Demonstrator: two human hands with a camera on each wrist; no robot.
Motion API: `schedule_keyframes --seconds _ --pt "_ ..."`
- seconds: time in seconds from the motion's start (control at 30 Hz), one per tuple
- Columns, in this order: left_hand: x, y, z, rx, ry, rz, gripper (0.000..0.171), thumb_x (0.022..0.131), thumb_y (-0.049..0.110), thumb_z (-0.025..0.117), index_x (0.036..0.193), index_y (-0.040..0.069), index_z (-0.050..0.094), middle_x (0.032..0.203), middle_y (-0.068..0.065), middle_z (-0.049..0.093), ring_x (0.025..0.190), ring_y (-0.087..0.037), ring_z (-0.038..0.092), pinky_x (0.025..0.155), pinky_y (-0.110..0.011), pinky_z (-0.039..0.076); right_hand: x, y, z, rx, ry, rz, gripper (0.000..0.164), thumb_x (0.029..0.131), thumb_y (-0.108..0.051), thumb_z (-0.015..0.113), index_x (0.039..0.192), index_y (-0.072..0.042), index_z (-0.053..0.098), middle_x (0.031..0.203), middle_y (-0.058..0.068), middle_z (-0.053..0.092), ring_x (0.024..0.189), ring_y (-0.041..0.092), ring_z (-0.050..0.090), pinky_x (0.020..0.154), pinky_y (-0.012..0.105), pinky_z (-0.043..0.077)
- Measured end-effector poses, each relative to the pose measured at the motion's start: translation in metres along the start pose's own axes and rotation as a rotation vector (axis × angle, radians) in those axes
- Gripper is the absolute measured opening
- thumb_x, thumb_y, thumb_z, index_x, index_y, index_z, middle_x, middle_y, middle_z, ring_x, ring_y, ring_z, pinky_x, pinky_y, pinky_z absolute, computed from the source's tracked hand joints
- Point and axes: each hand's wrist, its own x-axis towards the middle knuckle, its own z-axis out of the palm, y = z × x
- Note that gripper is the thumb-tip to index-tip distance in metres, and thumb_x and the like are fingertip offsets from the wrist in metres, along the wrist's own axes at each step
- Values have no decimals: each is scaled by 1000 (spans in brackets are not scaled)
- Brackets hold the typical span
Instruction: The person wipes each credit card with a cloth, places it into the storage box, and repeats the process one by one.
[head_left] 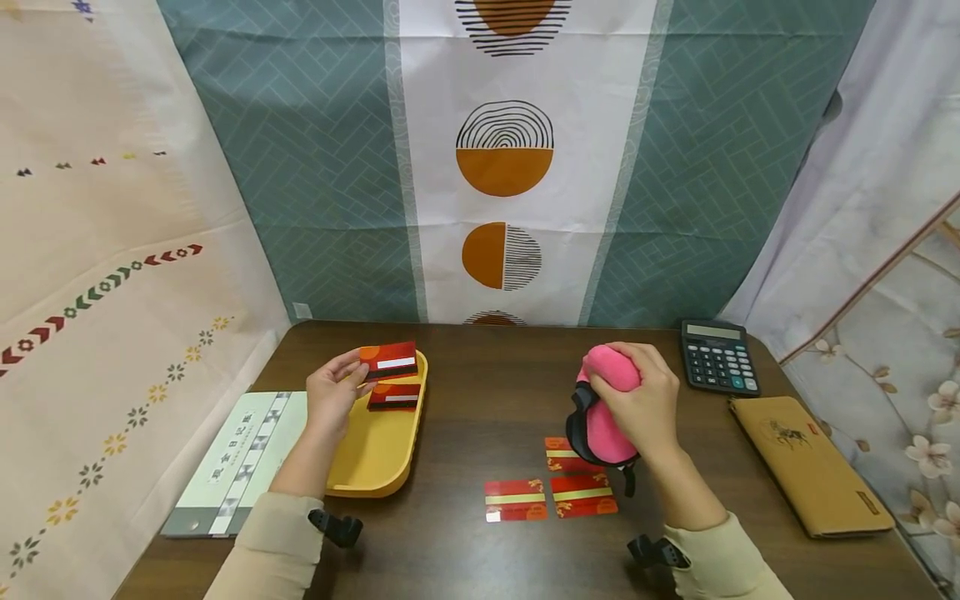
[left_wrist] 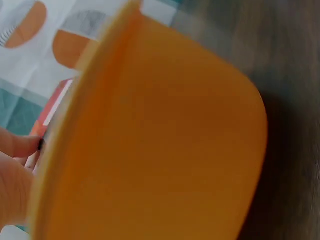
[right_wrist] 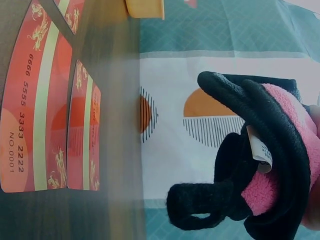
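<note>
My left hand (head_left: 332,396) pinches a red card (head_left: 387,361) with a white strip and a dark stripe above the yellow tray (head_left: 367,462). Just below it, a second red card (head_left: 393,398) shows over the tray; whether the fingers also touch it I cannot tell. In the left wrist view the tray wall (left_wrist: 165,125) hides most of the card. My right hand (head_left: 651,400) grips a soft pink pouch-like thing with black edging (head_left: 611,429), held up above the table. A black loop and white label show on it in the right wrist view.
Three red cards with gold stripes, one of them at the left (head_left: 516,500), lie below and left of my right hand. A calculator (head_left: 720,358) and tan wallet (head_left: 810,467) lie at the right. Under my left forearm is a pale green book (head_left: 240,450).
</note>
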Motion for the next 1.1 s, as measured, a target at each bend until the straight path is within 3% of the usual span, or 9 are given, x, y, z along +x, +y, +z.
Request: schedule_keyframes --seconds 0.23,0.43,0.57,0.7,0.83,0.97,1.1 --pt "13 -21 -7 170 -125 -35 44 100 -6 56 143 -11 48 136 -29 51 102 -17 62 82 -31 60 -2 1 0 -3 -12 9 39 74 -9 88 110 -5 73 108 10 69 97 23 62 76 30 51" --pt "16 -30 -7 252 -188 -46 44 98 -9 57 141 -14 48 135 -34 51 96 -17 64 80 -29 60 -3 3 0 -5 -19 6 39 74 -9 88 110 -5 73 107 10 69 96 23 62 76 28 51" --pt "17 -32 -7 343 -213 -33 43 98 -8 57 140 -14 49 137 -35 52 105 -28 67 87 -34 59 -3 4 0 -5 -22 3 39 74 -9 89 110 -5 73 107 10 69 96 23 62 76 28 51" --pt "18 -32 -8 556 -215 24 44 101 4 59 141 -12 50 134 -32 58 120 -37 61 98 -43 54 -3 5 -1 -6 -21 4 39 74 -9 89 110 -5 73 107 10 69 96 23 62 76 27 50" --pt "17 -30 -8 753 -200 89 47 101 15 62 138 -13 53 131 -30 61 124 -42 58 101 -51 50 -3 6 -1 -5 -16 8 39 74 -9 89 110 -4 73 107 10 69 96 23 62 76 24 49" --pt "14 -26 -6 817 -168 123 48 101 20 61 137 -12 54 132 -29 61 124 -43 57 103 -52 48 -4 8 -2 -6 -16 11 40 74 -9 89 110 -4 73 106 11 69 96 23 62 76 23 49" --pt "7 -21 2 798 -133 175 46 102 21 60 136 -9 57 128 -26 65 120 -40 61 101 -51 50 -3 11 -2 -7 -7 11 40 73 -9 89 109 -4 73 105 11 69 95 23 62 76 23 48"
